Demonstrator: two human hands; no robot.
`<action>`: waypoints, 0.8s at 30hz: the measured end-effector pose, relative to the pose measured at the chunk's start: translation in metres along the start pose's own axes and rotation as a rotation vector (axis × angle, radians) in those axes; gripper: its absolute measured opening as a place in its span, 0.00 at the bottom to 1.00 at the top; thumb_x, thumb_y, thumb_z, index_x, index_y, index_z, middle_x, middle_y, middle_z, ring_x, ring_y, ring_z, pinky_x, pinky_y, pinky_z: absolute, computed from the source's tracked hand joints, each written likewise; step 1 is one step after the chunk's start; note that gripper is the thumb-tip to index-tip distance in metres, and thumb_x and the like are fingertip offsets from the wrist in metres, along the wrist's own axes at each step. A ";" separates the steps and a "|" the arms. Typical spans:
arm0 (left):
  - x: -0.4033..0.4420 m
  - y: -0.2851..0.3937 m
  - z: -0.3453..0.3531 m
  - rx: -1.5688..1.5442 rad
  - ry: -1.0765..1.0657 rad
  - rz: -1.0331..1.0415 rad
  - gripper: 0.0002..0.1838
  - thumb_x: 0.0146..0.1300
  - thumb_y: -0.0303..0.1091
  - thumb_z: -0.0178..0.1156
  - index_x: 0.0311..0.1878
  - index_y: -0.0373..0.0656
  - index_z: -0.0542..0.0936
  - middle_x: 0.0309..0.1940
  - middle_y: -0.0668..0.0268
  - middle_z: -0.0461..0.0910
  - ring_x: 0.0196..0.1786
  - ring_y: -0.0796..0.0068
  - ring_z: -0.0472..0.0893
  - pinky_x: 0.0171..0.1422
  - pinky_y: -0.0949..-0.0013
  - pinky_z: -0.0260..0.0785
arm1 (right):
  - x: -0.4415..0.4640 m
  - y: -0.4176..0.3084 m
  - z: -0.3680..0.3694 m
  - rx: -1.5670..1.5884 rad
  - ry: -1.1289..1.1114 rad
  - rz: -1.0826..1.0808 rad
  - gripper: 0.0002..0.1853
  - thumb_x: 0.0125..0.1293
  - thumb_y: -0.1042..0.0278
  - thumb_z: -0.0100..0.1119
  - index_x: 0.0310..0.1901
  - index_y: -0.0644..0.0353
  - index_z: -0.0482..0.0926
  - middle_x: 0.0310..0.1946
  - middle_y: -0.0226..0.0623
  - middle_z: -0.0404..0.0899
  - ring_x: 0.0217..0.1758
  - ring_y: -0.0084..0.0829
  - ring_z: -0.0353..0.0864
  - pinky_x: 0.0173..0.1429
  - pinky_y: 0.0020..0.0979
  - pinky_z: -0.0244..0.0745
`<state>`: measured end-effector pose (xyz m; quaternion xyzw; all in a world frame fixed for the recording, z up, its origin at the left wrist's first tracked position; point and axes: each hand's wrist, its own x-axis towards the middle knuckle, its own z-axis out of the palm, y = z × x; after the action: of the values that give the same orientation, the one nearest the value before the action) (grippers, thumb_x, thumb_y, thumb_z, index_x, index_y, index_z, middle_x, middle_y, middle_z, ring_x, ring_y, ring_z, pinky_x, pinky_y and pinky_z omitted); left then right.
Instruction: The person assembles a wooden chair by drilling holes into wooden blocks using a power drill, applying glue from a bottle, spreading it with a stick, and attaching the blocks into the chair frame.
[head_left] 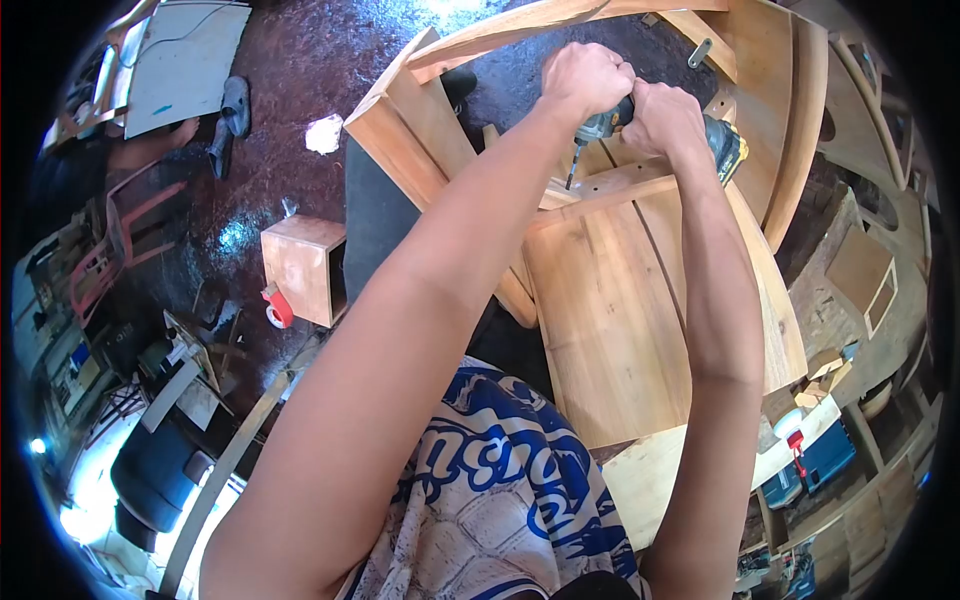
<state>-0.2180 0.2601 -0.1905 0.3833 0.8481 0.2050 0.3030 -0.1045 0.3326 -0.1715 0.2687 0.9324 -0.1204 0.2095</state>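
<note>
My right hand (664,118) is wrapped around the grip of a cordless drill (598,126), whose yellow-and-black battery end (730,150) sticks out beyond the wrist. Closed over the top of the same drill is my left hand (588,78), its fingers curled and partly hidden. The long thin bit (573,168) points down at a wooden rail (625,185) with several dark holes; whether its tip touches the wood I cannot tell. That rail belongs to a wooden chair frame (410,150), and a slatted wooden panel (600,320) extends from it towards me.
A small wooden box (300,260) stands on the dark floor to the left, with a red tape roll (277,308) against it. A metal bracket (700,53) sits on the frame's far side. Wood offcuts (825,375) and a blue case (820,460) lie at the right.
</note>
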 end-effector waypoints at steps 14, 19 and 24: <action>0.001 -0.001 0.010 -0.008 0.090 -0.010 0.19 0.57 0.51 0.56 0.44 0.58 0.90 0.42 0.55 0.87 0.47 0.49 0.85 0.59 0.56 0.76 | -0.010 -0.008 -0.002 -0.040 0.010 0.081 0.20 0.49 0.64 0.63 0.46 0.57 0.85 0.49 0.46 0.85 0.55 0.44 0.84 0.56 0.42 0.81; -0.003 0.002 0.014 0.045 0.103 0.049 0.19 0.57 0.50 0.55 0.43 0.56 0.90 0.40 0.55 0.87 0.45 0.50 0.85 0.57 0.55 0.77 | -0.016 -0.007 -0.006 -0.049 -0.037 0.123 0.18 0.50 0.63 0.63 0.44 0.58 0.85 0.45 0.44 0.87 0.57 0.43 0.83 0.60 0.42 0.80; -0.005 -0.001 0.012 0.034 0.108 0.069 0.19 0.57 0.49 0.54 0.40 0.53 0.90 0.38 0.51 0.86 0.43 0.48 0.85 0.56 0.54 0.77 | -0.017 -0.006 0.001 -0.027 0.042 0.105 0.17 0.49 0.62 0.66 0.41 0.58 0.84 0.41 0.44 0.87 0.54 0.42 0.85 0.64 0.40 0.77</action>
<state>-0.2080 0.2572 -0.1976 0.4057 0.8529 0.2214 0.2429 -0.0948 0.3198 -0.1636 0.3168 0.9227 -0.0910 0.1998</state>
